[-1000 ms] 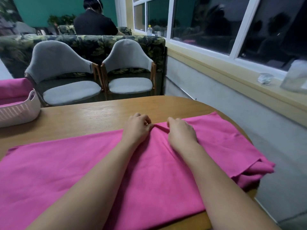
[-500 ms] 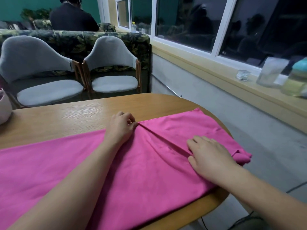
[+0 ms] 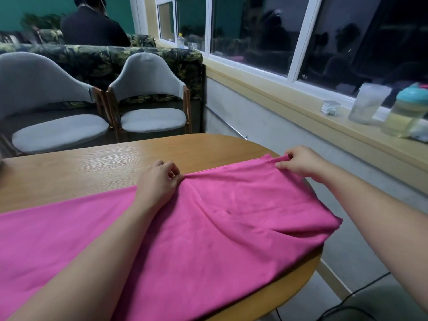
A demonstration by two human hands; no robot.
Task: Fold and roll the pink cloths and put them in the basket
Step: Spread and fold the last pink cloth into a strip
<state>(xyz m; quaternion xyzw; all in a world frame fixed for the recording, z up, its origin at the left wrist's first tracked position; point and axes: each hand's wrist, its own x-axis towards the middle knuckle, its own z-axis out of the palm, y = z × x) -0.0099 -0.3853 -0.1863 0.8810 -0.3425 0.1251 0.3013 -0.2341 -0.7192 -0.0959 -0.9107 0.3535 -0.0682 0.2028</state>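
Right hand (image 3: pixel 301 162) shifted, pinching cloth (image 3: pixel 231 228) (far corner)

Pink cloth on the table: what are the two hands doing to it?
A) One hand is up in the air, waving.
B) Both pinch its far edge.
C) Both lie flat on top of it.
B: the left hand and the right hand each pinch the far edge of the pink cloth, which lies spread on the table.
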